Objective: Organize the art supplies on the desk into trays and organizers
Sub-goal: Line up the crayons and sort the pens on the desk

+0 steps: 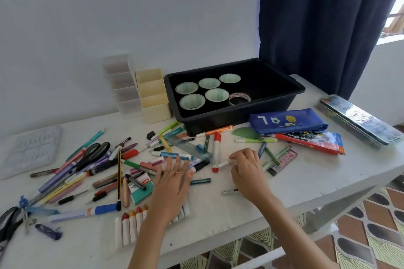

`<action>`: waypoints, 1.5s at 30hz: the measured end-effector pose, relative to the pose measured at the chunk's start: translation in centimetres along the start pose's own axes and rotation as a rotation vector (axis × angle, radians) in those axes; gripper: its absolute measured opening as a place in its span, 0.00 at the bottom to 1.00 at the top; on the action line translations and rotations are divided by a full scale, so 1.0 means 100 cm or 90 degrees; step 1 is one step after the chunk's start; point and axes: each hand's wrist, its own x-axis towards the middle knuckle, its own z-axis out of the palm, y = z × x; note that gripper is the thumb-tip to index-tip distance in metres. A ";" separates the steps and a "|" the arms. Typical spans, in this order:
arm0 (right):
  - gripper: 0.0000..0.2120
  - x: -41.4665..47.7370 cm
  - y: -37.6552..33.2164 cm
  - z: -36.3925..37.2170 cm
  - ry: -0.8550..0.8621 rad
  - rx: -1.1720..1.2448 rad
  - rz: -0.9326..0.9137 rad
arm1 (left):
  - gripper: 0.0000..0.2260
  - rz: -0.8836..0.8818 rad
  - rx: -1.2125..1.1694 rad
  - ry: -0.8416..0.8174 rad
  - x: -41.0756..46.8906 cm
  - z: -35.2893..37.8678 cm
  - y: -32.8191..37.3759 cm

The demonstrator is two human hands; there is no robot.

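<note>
Pens, markers and crayons lie scattered across the white desk. My left hand lies flat with straight fingers on the pile, fingertips by a blue-and-white marker. To its right, my right hand has curled fingers that pinch a short white stick, just beside a red-capped marker. At the back stand a black tray holding several tape rolls, a cream organizer and a clear organizer.
Scissors lie left of centre and a white palette sits at the far left. A row of crayons lies under my left forearm. A blue pouch, a red packet and a tin case occupy the right side.
</note>
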 end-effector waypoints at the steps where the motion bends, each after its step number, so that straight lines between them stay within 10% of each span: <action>1: 0.12 -0.003 0.002 -0.001 0.011 0.009 -0.002 | 0.24 0.008 -0.014 -0.008 0.001 0.002 0.005; 10: 0.17 -0.014 0.022 -0.028 0.168 0.083 0.003 | 0.26 -0.018 -0.088 0.000 0.004 0.020 0.024; 16: 0.20 -0.003 0.068 -0.050 0.289 0.217 0.238 | 0.26 -0.018 -0.139 0.080 -0.003 0.022 0.046; 26: 0.21 0.040 0.109 -0.077 0.039 -0.134 0.094 | 0.18 0.137 -0.113 0.091 0.014 0.044 0.107; 45: 0.28 0.077 0.127 -0.131 0.099 0.108 0.094 | 0.22 0.121 -0.068 0.084 0.028 0.077 0.143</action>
